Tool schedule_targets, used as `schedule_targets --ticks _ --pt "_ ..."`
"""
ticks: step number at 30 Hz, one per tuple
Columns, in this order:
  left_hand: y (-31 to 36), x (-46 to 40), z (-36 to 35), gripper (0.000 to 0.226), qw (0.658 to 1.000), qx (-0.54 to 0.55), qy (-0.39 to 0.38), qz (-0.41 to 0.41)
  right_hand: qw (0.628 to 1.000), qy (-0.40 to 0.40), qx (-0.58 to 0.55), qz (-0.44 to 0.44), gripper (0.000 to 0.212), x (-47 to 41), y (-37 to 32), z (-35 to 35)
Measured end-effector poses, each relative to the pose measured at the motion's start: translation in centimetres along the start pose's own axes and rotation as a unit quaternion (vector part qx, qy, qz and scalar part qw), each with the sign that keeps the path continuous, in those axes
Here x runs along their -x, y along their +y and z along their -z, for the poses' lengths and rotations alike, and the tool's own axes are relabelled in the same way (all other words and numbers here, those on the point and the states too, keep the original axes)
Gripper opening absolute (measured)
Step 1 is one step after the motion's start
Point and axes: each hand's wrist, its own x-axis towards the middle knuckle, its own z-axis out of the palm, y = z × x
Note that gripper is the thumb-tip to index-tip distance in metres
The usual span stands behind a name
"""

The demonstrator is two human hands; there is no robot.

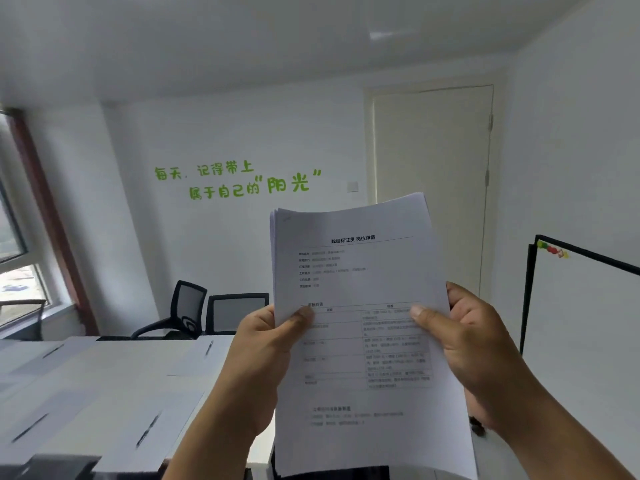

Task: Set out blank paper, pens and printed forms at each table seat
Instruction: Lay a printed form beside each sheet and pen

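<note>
A stack of printed forms (356, 271) stands upright in front of me, top sheet showing a heading and a table. My left hand (266, 344) grips its left edge with the thumb on the front. My right hand (471, 341) grips the right edge the same way. On the white table (114, 362) to the lower left lie several blank sheets (159, 431), each with a dark pen (148, 430) on it; another pen (209, 348) lies on a sheet further back.
Two black mesh chairs (207, 311) stand at the table's far end under green wall lettering. A window (20, 278) is at the left, a closed door (433, 188) behind the forms, and a whiteboard (581, 306) with coloured magnets at the right.
</note>
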Motion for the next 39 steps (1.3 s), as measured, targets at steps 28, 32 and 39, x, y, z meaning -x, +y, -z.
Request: schedule_targets --ticks 28,32,39 --pt "-13.1 -35.2 -20.1 0.016 0.996 -0.031 0.073 0.036 0.996 -0.02 0.077 -0.05 0.018 -38.1 10.7 16.6" --pt "-12.9 -42.2 -20.8 0.017 0.996 -0.045 0.078 0.027 0.995 -0.008 0.082 -0.054 0.017 -45.1 12.2 15.6" --pt "-13.8 -50.6 -19.4 0.02 0.99 -0.095 0.101 0.016 0.992 -0.019 0.096 -0.084 0.014 -54.3 16.1 12.8"
